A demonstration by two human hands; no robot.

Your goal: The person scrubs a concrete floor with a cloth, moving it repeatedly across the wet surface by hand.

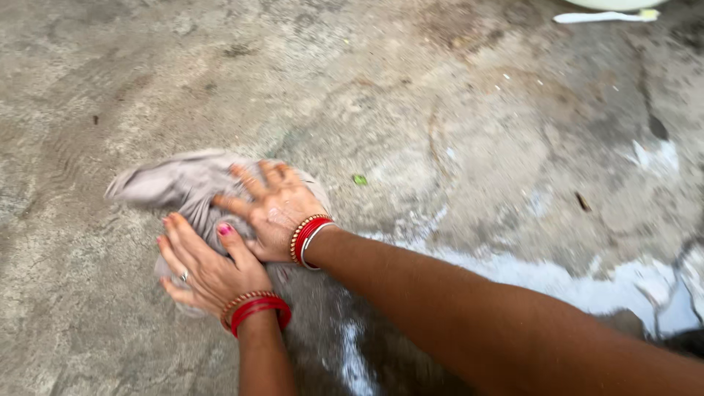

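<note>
A wet grey cloth (172, 183) lies bunched on the concrete floor at the left of centre. My right hand (273, 211) presses down on its right part with fingers spread, gripping the fabric. My left hand (205, 270) sits just below it and holds the cloth's lower edge, the thumb touching my right hand. Both wrists carry red and beaded bangles, and my left hand wears a ring. The part of the cloth under my palms is hidden.
The rough concrete floor (455, 110) is damp, with a shiny streak of water (557, 275) running to the right under my right forearm. A small green leaf bit (359, 179) lies right of the cloth. A pale object's edge (605, 15) shows at the top right.
</note>
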